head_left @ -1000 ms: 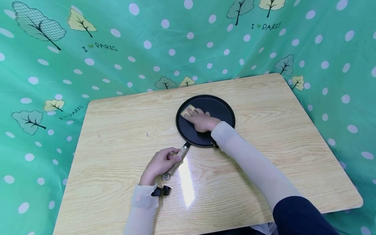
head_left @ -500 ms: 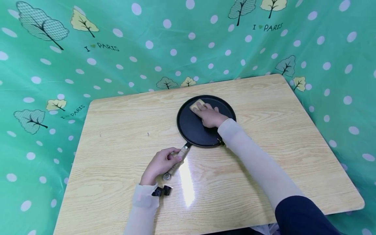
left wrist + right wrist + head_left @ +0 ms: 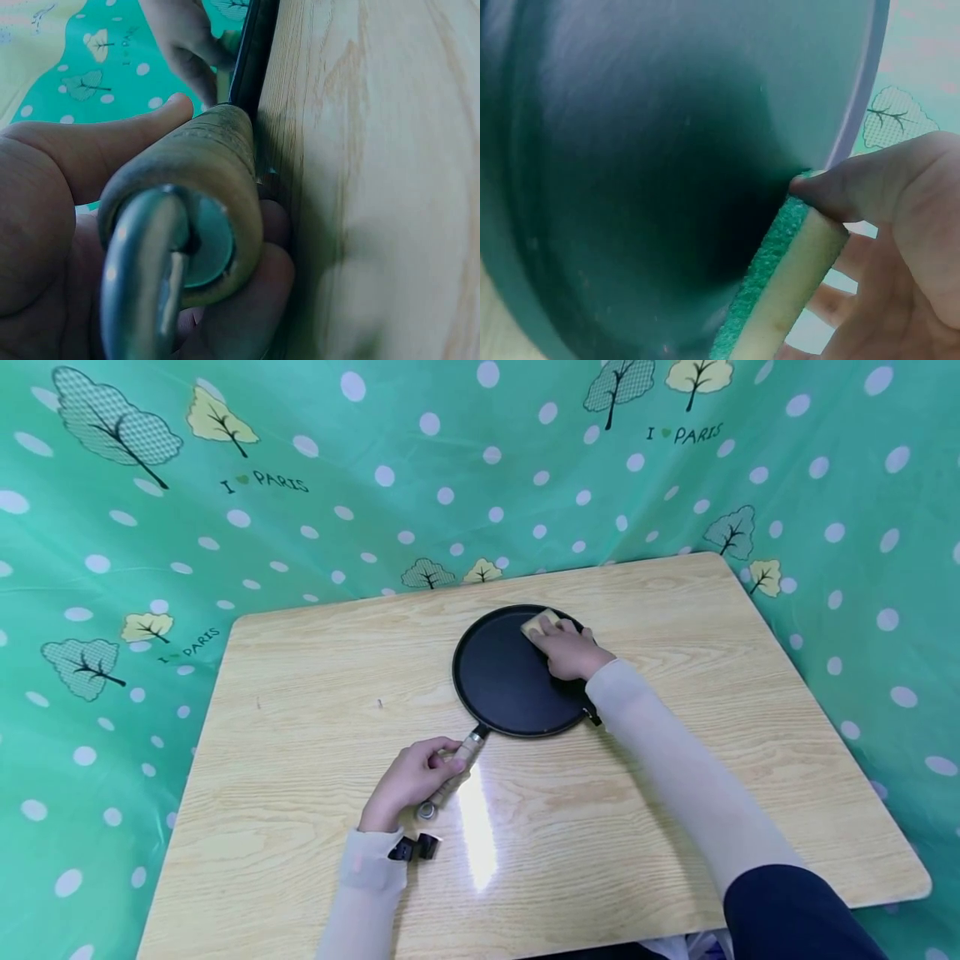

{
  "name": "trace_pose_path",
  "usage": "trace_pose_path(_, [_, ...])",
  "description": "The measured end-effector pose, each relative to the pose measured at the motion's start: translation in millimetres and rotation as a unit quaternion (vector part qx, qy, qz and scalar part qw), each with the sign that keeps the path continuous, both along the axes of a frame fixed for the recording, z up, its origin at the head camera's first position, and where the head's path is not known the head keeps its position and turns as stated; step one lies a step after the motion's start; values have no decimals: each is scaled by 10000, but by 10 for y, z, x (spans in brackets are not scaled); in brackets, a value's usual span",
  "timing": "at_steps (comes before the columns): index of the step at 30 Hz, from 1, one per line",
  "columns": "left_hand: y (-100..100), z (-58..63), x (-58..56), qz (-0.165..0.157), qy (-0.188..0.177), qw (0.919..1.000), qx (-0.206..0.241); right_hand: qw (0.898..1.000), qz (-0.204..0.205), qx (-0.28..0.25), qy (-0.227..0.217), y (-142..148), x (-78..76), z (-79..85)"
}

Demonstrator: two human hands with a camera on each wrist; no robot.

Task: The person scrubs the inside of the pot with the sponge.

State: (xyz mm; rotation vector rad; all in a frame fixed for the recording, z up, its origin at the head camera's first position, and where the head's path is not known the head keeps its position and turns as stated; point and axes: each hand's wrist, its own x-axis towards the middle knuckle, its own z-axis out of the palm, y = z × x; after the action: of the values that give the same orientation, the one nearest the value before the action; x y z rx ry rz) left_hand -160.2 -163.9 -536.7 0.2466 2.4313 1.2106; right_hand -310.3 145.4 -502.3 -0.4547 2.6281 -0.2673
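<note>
A round black frying pan [image 3: 502,677] lies on the wooden table, its wooden handle [image 3: 467,750] pointing toward the near left. My left hand [image 3: 412,777] grips that handle; in the left wrist view thumb and fingers wrap the handle [image 3: 187,161], and a metal ring [image 3: 139,277] hangs at its end. My right hand [image 3: 570,652] holds a sponge [image 3: 542,623] against the pan's upper right part. In the right wrist view the sponge [image 3: 787,285] shows a yellow body and a green scouring layer, which faces the pan surface [image 3: 652,150]. Thumb and fingers pinch its edges.
The light wooden table [image 3: 315,693] has rounded corners. A green dotted curtain [image 3: 300,443] hangs behind it and at both sides. Black wrist camera pieces [image 3: 416,847] sit by the left wrist, and another [image 3: 592,717] sits by the right forearm near the pan's rim.
My right hand has slid the sponge across the pan from its left side to the upper right. The left hand has stayed on the handle, and the pan has barely moved.
</note>
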Motion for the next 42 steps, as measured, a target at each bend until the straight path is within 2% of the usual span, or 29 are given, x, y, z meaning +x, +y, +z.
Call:
trace_pose_path(14, [21,-21,1,-43,-70,9999,68,9991,-179,384,-21,78,182,45])
trace_pose_path(22, [12,-14,5,14,-51,10000,-17,9989,-251,358,-165,144,323,104])
trace_pose_path(27, [-7,0,3,39,-33,10000,-35,9992,-175,314,-186,177,450,155])
trace_pose_path(42, [-7,0,8,75,-92,9999,-6,9997,132,117,-157,221,838,172])
